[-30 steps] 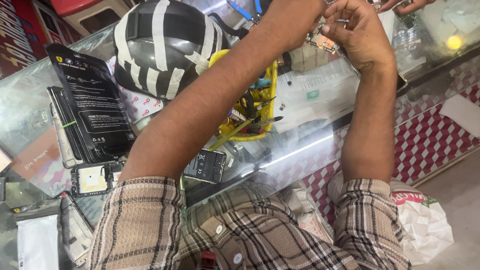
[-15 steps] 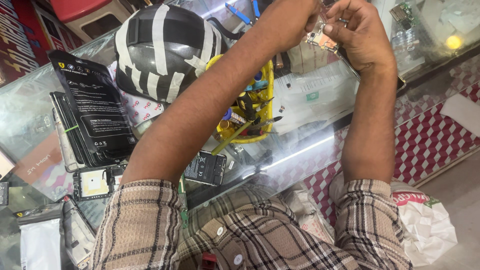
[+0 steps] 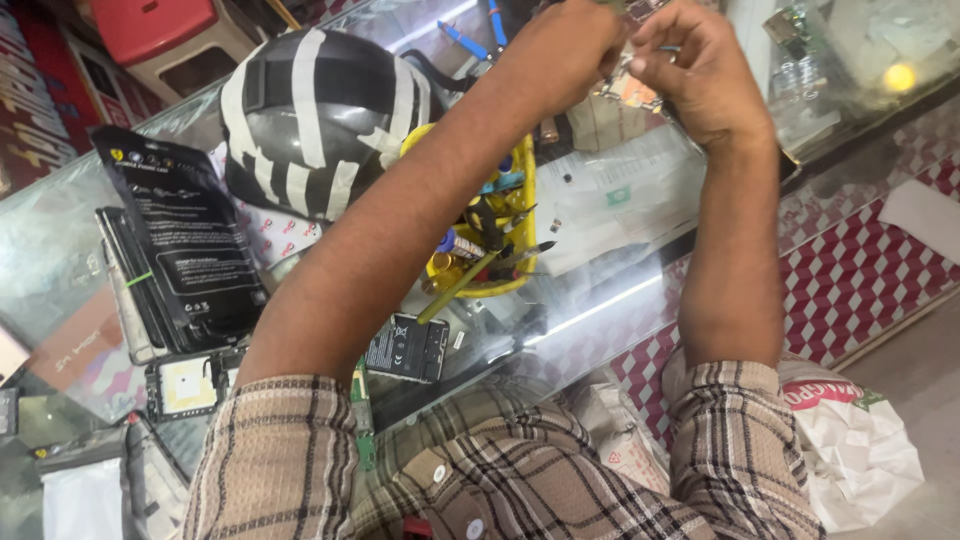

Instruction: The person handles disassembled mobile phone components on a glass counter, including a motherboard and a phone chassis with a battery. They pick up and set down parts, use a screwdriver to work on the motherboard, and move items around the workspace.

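This looks like a small shop where phones get fixed. A long glass surface (image 3: 600, 300) runs across the middle of the frame. On it, near the middle, a yellow basket (image 3: 515, 215) holds little tools. Phone parts (image 3: 185, 385) and a black battery (image 3: 405, 348) lie at the lower left. Black boxes (image 3: 185, 240) stand at the left.

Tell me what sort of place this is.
Most likely a small phone repair counter. Both hands, left hand and right hand, work on a small electronic part over a glass counter. A yellow basket of tools and a phone battery lie there.
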